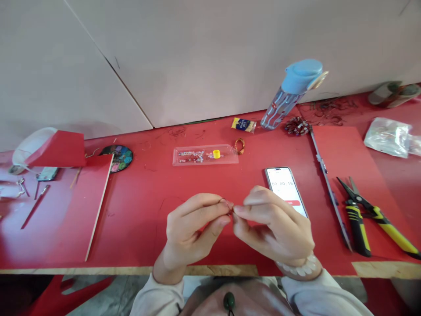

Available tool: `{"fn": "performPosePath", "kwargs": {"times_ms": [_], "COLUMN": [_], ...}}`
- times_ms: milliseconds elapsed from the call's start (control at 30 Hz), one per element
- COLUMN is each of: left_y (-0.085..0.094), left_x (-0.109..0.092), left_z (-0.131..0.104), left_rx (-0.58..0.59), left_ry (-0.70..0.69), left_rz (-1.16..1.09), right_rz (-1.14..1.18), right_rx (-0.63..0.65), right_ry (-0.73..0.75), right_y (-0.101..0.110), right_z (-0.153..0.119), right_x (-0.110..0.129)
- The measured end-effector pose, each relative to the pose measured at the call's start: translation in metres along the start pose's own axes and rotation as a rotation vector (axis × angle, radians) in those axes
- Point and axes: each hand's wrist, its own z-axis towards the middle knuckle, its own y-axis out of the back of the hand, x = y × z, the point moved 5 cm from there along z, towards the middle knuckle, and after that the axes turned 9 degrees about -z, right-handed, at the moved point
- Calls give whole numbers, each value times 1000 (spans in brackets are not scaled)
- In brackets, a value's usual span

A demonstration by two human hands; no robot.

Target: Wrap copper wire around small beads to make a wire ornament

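Observation:
My left hand (197, 226) and my right hand (272, 224) meet over the red table (138, 228), fingertips nearly touching. Both pinch a thin dark strand (223, 200), which curves in a small loop above my left fingertips; whether it is wire or cord I cannot tell. Beyond my hands lies a clear plastic tray (230, 160) with small beads (190, 154) and a yellow cap-like piece (216, 154) in it. A coil of copper-coloured wire (240, 146) rests at the tray's right end. My right hand partly covers a phone (279, 175) showing a timer.
A blue-lidded bottle (292, 92) stands at the back by a small yellow-and-blue packet (243, 125). Yellow-black pruning shears (360, 215) lie right, near a clear plastic bag (388, 137). Upright thin boards (100, 206) (329, 188) flank the workspace. A dark round palette (121, 159) sits left.

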Motion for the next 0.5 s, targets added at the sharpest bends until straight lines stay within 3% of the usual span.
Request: {"fn": "performPosePath", "kwargs": {"times_ms": [267, 500], "left_y": [-5, -3], "left_x": [3, 0], "left_z": [0, -2], "left_rx": [52, -9], "left_ry": [-124, -196], "left_rz": [274, 332], "right_rz": [65, 48], "right_rx": [62, 53], "right_ry": [-31, -15], "right_y": [-2, -5], "right_z": [3, 3], "right_x": [-4, -4]}}
